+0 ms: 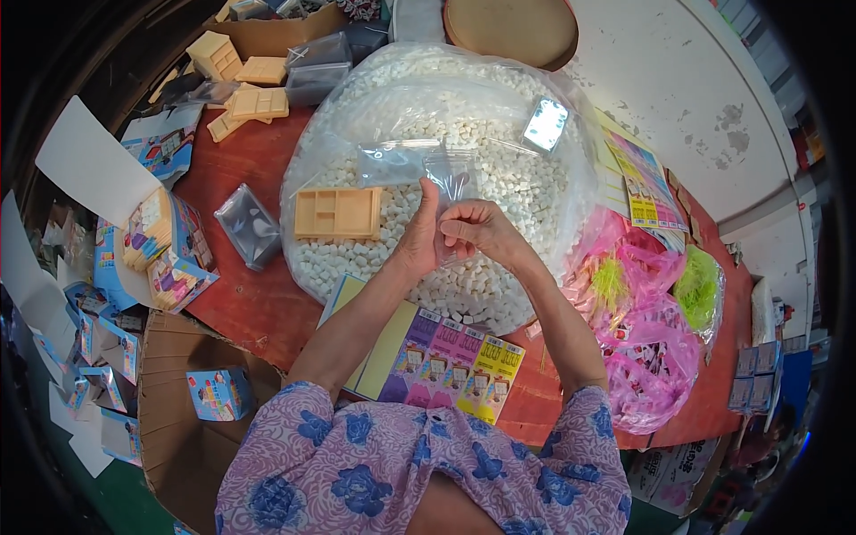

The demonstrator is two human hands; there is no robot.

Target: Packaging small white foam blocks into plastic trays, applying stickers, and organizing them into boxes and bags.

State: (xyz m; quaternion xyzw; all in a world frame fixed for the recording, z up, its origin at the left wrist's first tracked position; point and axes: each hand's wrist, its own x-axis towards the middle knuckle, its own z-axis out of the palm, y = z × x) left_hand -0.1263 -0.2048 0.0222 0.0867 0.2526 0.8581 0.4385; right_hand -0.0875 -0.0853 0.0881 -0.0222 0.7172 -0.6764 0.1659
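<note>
Over a big clear sack of small white pieces (428, 294), both my hands meet at a clear plastic bag (456, 183). My left hand (419, 234) grips the bag with the thumb pointing up. Beside it, my right hand (486, 230) has its fingers pinched at the bag's lower edge. More flat clear bags (392, 165) lie just beyond my fingers on the white pieces. Left of my hands, a cream plastic tray with compartments (337, 214) rests on the pieces. A small card with a shiny surface (546, 125) lies at the far right of the sack.
The red table (223, 308) carries a stack of clear bags (248, 226), more cream trays (259, 102) and an open box of packets (152, 241) on the left. Printed sheets (446, 361) lie near me. Pink bags (637, 348) stand right. A cardboard box (178, 446) sits below left.
</note>
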